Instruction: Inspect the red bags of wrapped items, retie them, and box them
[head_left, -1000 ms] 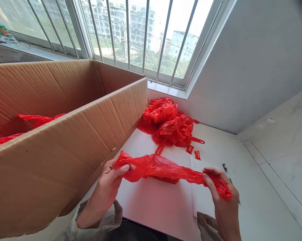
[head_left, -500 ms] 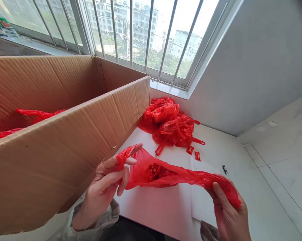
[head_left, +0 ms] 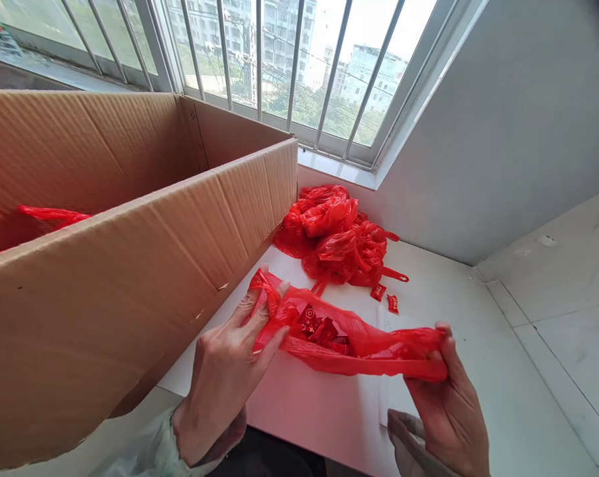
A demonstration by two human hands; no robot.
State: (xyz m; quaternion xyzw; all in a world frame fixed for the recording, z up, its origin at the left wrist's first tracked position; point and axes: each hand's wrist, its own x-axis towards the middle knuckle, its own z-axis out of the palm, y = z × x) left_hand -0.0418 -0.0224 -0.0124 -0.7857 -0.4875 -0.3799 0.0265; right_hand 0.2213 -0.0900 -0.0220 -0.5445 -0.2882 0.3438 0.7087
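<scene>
A red plastic bag (head_left: 344, 338) is stretched between my two hands above the white table (head_left: 319, 411). Small red packets show through its thin plastic near the middle. My left hand (head_left: 230, 371) grips the bag's left handle, fingers closed around it beside the cardboard box. The right handle is pinched in my right hand (head_left: 446, 404), thumb on top. Both hands hold the bag a little above the tabletop.
A large open cardboard box (head_left: 130, 245) fills the left side, with red bags (head_left: 51, 215) inside. A pile of red bags (head_left: 336, 238) lies at the back by the barred window (head_left: 279, 66). Two small red packets (head_left: 385, 298) lie loose beside the pile. A grey wall stands right.
My left hand has shifted its grip on the left handle and the bag's mouth has spread, so the packets inside now show. My right hand rose slightly, keeping hold of its end.
</scene>
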